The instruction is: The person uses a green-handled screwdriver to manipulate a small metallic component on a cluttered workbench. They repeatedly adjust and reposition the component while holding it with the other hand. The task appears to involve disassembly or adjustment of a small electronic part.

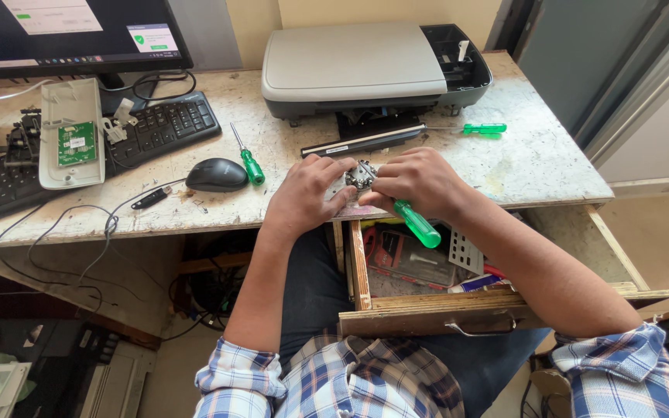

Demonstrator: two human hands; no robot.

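Small metal part [361, 175] at front edge of desk [536, 166], between left hand [303, 193] and right hand [420, 182], both touching it. Screwdriver [418, 224] in right hand, handle over open drawer [427, 310] below desk. Printer [365, 66] behind hands. Second screwdriver [482, 128] right of printer front. Third screwdriver [248, 159] left of hands, mouse [217, 174] just beside it. Keyboard [160, 128] behind mouse, monitor [71, 35] behind keyboard. Circuit board [77, 143] in casing [71, 131] at far left.
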